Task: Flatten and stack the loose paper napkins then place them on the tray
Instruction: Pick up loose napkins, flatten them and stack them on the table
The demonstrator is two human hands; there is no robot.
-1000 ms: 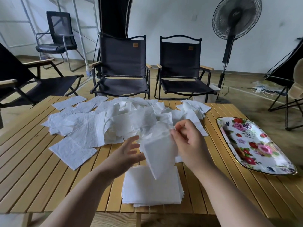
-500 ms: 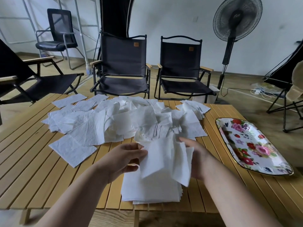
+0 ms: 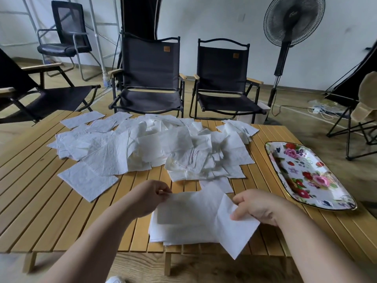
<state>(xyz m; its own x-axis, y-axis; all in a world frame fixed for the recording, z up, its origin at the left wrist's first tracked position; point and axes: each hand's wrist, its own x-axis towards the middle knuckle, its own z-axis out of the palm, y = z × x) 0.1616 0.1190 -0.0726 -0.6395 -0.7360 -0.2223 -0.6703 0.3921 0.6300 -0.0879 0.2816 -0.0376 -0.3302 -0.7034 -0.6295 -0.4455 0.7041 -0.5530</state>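
A white paper napkin (image 3: 195, 207) is stretched between my hands just above a neat stack of napkins (image 3: 175, 233) at the table's near edge. My left hand (image 3: 150, 198) pinches its left corner. My right hand (image 3: 258, 207) pinches the right side, where a flap (image 3: 234, 233) hangs folded down over the stack's right edge. A wide heap of loose, crumpled napkins (image 3: 153, 148) covers the middle and far part of the slatted wooden table (image 3: 44, 201). The floral tray (image 3: 310, 176) lies on the right of the table with nothing on it.
Two black folding chairs (image 3: 151, 78) stand behind the table, another at the left (image 3: 30, 94) and an office chair (image 3: 65, 37) beyond. A standing fan (image 3: 291, 23) is at the back right, with cables on the floor near it.
Both hands have come down toward me and moved apart, pulling the napkin from a hanging bunch into a spread sheet low over the stack.
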